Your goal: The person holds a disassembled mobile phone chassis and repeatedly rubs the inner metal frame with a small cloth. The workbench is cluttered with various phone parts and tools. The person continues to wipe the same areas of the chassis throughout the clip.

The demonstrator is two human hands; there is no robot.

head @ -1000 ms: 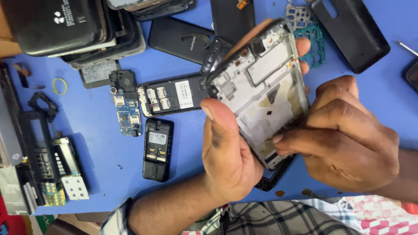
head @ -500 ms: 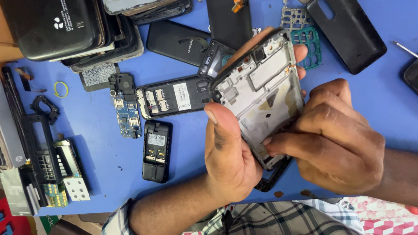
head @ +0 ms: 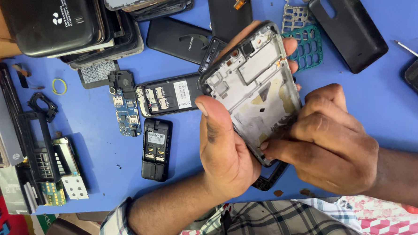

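Note:
My left hand point(head: 227, 149) grips an opened smartphone frame point(head: 254, 85), bare metal inside up, with the thumb on its left edge and the fingertips showing past its top right corner. My right hand point(head: 327, 143) is curled over the frame's lower right part, fingertips pressing on its lower inner area. The phone is held tilted above the blue table point(head: 102, 150). A black frame piece point(head: 270, 176) lies under the hands.
Two small open phones point(head: 168, 96) point(head: 156, 148) and a blue circuit board point(head: 126, 116) lie to the left. Stacked phones and covers point(head: 69, 29) fill the far left. A black back cover point(head: 346, 27), a teal keypad frame point(head: 307, 47) and a tool tip point(head: 413, 52) lie at right.
The phone frame has turned a little more upright in the left hand, and my right hand's fingers have shifted slightly along its lower part.

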